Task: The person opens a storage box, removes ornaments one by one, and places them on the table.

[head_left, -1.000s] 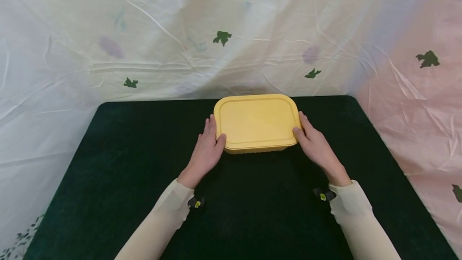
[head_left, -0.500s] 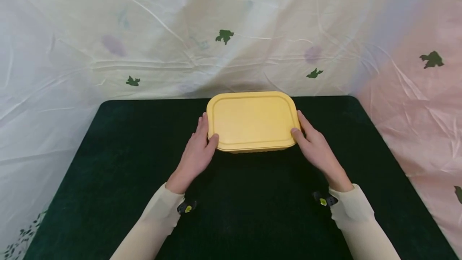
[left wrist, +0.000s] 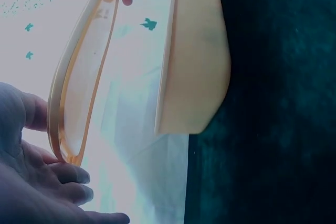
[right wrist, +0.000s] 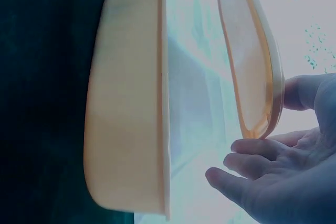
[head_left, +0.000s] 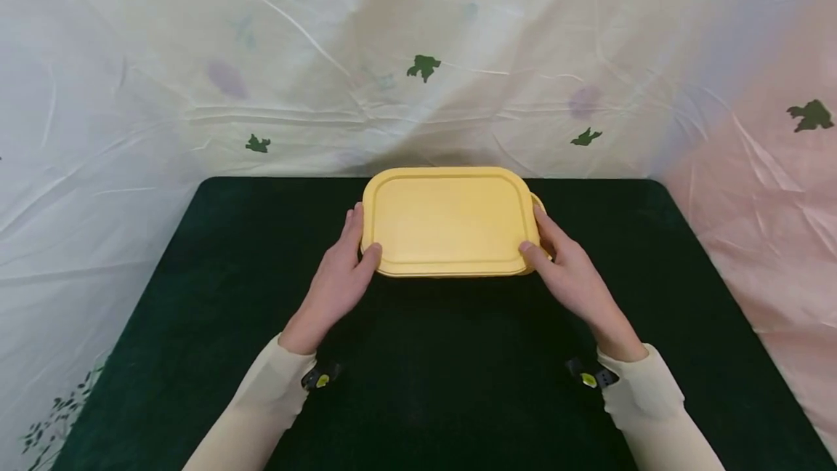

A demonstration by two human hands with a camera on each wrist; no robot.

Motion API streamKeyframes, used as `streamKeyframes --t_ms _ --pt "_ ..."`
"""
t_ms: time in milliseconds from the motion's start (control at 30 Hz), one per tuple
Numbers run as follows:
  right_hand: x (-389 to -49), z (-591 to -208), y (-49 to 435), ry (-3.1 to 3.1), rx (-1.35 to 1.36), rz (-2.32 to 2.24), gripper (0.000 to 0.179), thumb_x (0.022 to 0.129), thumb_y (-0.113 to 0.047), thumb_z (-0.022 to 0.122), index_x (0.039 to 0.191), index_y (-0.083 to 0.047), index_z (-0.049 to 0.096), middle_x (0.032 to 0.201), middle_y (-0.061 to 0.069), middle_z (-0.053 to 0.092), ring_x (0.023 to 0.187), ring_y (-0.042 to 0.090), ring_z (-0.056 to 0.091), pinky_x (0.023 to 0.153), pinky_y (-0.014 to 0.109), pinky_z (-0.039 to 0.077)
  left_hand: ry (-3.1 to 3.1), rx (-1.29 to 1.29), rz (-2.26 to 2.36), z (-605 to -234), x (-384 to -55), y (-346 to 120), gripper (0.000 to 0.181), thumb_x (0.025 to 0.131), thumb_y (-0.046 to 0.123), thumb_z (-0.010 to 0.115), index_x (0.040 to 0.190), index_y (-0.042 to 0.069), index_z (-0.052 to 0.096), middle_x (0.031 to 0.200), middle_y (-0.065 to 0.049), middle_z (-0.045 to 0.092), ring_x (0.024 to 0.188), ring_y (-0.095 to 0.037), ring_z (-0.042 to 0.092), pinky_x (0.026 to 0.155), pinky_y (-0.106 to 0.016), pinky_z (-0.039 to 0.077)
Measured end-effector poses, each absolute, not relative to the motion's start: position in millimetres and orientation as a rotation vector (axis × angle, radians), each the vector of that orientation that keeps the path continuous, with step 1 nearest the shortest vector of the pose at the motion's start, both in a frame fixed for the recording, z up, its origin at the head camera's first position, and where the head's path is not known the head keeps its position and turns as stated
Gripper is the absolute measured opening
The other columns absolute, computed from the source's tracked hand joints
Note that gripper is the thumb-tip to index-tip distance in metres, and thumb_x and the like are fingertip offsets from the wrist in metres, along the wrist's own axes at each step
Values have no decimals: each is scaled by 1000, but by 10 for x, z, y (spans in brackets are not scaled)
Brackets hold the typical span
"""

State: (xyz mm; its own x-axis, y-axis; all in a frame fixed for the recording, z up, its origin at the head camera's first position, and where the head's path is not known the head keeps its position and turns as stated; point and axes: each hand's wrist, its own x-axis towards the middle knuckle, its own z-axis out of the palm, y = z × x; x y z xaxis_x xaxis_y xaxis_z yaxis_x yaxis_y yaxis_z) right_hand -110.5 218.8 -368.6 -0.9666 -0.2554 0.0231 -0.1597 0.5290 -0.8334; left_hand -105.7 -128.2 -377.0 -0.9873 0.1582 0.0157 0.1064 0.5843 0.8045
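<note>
A yellow rectangular lid with rounded corners is held level by both hands, one at each short end. The left hand pinches its left end, thumb on top and fingers at the side and below. At the opposite end, the right hand grips it the same way. Both wrist views show a wide gap between the lid and the deep yellow food container beneath, which sits upright on the table. From the head, the lid hides most of the container, leaving only a sliver of rim at the right. The container's inside is hidden.
A dark green cloth covers the table. A pale curtain with green leaf shapes hangs right behind the table's far edge, and pinkish fabric hangs at the right. Each wrist wears a small dark strapped device.
Both hands have raised the lid off the container and moved it leftward. The container's right rim now shows past it. The head view has shifted slightly.
</note>
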Motion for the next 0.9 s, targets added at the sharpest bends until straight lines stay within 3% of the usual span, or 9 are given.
streamKeyframes --t_ms 100,167,333,500,667,900 --pt "-1087 -3693 2137 2597 -395 -1489 71 109 -32 53 168 -22 15 148 11 53 119 25 60 91 17 53 2737 190 1385 -3759 -1032 -1365 72 109 31 43 167 18 3 173 -1 4 158 -15 4 127 -46 15" --pt "-1077 -3706 2105 2562 -407 -1521 71 109 -32 55 168 -22 16 149 10 52 125 27 58 92 16 52 2740 170 1383 -3755 -1016 -1418 72 109 31 42 167 19 3 173 -1 4 159 -16 4 127 -46 15" --pt "-1049 -3724 2033 2516 -421 -1542 75 108 -33 58 168 -19 16 163 7 38 144 30 45 106 30 49 2754 152 1373 -3740 -991 -1539 71 109 31 41 167 20 2 173 -2 5 159 -17 4 126 -49 15" --pt "-1026 -3706 1948 2505 -448 -1521 85 101 -37 69 167 -23 16 169 2 27 150 31 38 110 49 45 2753 131 1333 -3715 -972 -1658 70 109 30 40 167 19 1 173 -5 4 159 -20 5 126 -51 16" --pt "-1023 -3683 1833 2490 -516 -1523 93 94 -36 78 167 -30 19 167 -1 31 149 31 39 110 53 46 2754 116 1305 -3694 -936 -1808 70 110 30 39 167 19 0 173 -3 3 159 -22 5 126 -53 16" --pt "-988 -3660 1655 2525 -602 -1441 101 90 -39 81 167 -28 17 169 -6 28 151 23 35 118 53 35 2765 117 1294 -3689 -838 -2035 69 111 33 39 167 19 1 173 -6 5 159 -27 8 124 -57 20"
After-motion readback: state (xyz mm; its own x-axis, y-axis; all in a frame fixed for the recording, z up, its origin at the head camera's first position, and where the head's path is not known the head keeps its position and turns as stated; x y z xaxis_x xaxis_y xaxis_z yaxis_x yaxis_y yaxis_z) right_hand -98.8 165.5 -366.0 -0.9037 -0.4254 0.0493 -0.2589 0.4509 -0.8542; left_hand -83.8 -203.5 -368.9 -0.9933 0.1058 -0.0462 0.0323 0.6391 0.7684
